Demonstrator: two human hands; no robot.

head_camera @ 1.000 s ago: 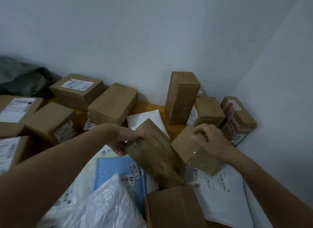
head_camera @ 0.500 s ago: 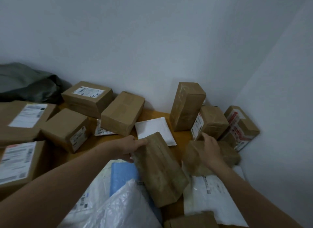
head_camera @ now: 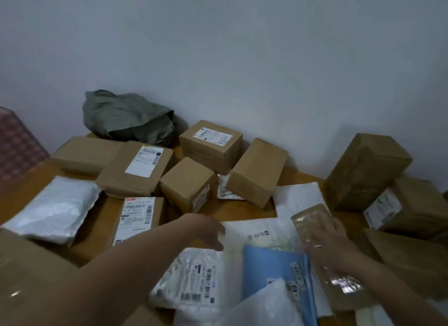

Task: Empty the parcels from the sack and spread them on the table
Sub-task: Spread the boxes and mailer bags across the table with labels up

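Many parcels (head_camera: 211, 145) cover the table (head_camera: 249, 209); lower right, my right hand (head_camera: 332, 245) rests flat on a brown parcel (head_camera: 311, 220), likely stiff and tape-slick, best gripped by its long edges; left hand (head_camera: 208, 231) too blurred to tell.

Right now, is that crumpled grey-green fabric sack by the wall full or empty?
Seemingly empty: the crumpled grey-green fabric sack lies slumped and collapsed; its inside is hidden.

A plain pale wall (head_camera: 218, 46) fills the upper half of the view, unmarked and evenly lit. At the left edge stands a dark red object with a pale check pattern (head_camera: 17, 146), cut off by the frame; type indeterminate.
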